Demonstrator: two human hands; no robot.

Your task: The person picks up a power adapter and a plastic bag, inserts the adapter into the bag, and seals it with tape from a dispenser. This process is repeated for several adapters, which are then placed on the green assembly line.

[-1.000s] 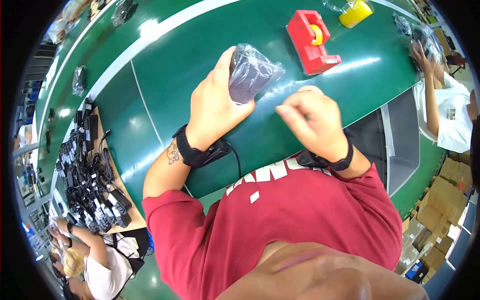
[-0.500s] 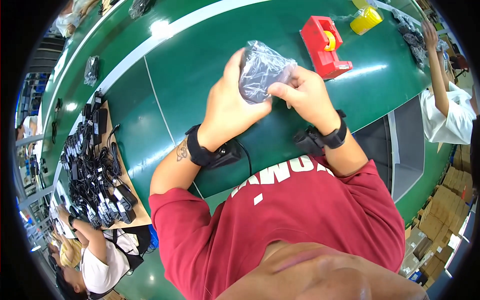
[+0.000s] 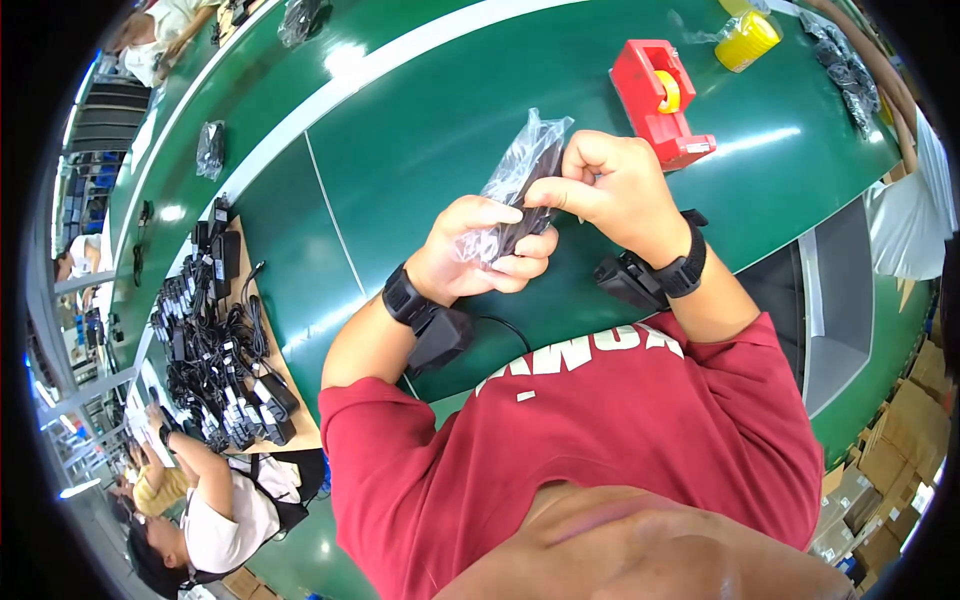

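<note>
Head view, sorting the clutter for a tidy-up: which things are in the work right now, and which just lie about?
In hand:
- left hand and right hand, both gripping the black adapter in a clear bag

Lying about:
- red tape dispenser
- yellow tape roll
- bagged item on the green belt
- pile of black adapters

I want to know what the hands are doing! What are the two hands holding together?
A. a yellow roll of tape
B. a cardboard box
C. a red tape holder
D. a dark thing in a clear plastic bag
D: the left hand and right hand both grip a clear plastic bag with a dark thing inside, above the green table.
</note>
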